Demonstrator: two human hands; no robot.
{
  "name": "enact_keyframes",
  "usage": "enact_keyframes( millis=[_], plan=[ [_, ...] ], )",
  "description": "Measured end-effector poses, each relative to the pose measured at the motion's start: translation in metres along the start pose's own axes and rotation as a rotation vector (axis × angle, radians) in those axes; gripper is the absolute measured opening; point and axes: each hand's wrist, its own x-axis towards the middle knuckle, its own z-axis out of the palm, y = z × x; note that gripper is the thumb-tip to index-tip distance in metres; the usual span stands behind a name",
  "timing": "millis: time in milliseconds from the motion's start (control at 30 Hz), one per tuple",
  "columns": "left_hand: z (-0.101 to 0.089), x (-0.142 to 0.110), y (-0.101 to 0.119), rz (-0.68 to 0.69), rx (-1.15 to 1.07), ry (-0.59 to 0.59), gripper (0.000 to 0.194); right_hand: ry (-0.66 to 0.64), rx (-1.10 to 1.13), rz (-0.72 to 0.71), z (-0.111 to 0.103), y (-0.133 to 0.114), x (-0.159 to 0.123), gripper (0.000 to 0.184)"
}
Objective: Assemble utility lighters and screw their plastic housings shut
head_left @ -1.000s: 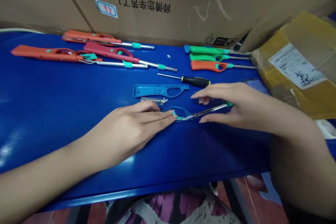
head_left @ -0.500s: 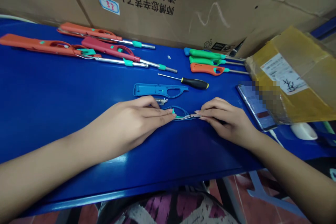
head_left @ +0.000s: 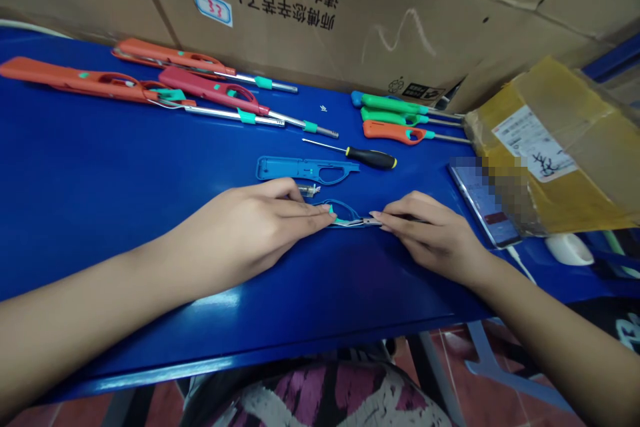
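Observation:
Under my left hand (head_left: 273,223) lies a blue lighter shell half (head_left: 345,207), mostly hidden by the palm; the fingers press together on it, beside its green trigger (head_left: 333,215). My right hand (head_left: 427,230) pinches the metal tube (head_left: 371,221) at the shell's right end, and a thin white wire runs along to it. Just behind my left fingers shows a small clear fuel tank (head_left: 309,191), partly covered. The other blue shell half (head_left: 300,170) rests behind it, hollow side up. Past that lies a black and yellow screwdriver (head_left: 371,158).
Orange and red long lighters (head_left: 210,88) lie at the back left, green and orange ones (head_left: 393,130) at the back right. Small screws (head_left: 323,108) sit between them. At right are a phone (head_left: 484,203), a taped parcel (head_left: 545,147) and a white mouse (head_left: 569,249). A cardboard box (head_left: 280,47) walls the back.
My right fingers have shifted a little on the metal tube and now lie more over its top. My left hand stays on the shell. The camera view has moved slightly.

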Motion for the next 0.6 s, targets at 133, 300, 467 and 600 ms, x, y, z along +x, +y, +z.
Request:
enact_keyframes(
  millis=[133,300,467,600],
  plan=[
    [0.0004,0.0,0.0002,-0.006,-0.011,0.005,0.037,-0.024,-0.01,0.014,-0.0009,-0.001,-0.0004,0.044],
    [0.0005,-0.0001,-0.0002,-0.001,-0.03,0.009,0.039,-0.073,-0.112,-0.018,-0.0027,-0.0033,0.0014,0.045],
    [-0.0003,0.0002,-0.0016,-0.002,-0.03,-0.011,0.04,-0.094,-0.178,-0.015,-0.0025,-0.0053,-0.0001,0.046],
    [0.0001,0.0005,-0.0022,-0.004,-0.043,-0.018,0.04,-0.049,-0.093,-0.001,-0.0036,-0.0024,-0.0006,0.045]
  ],
)
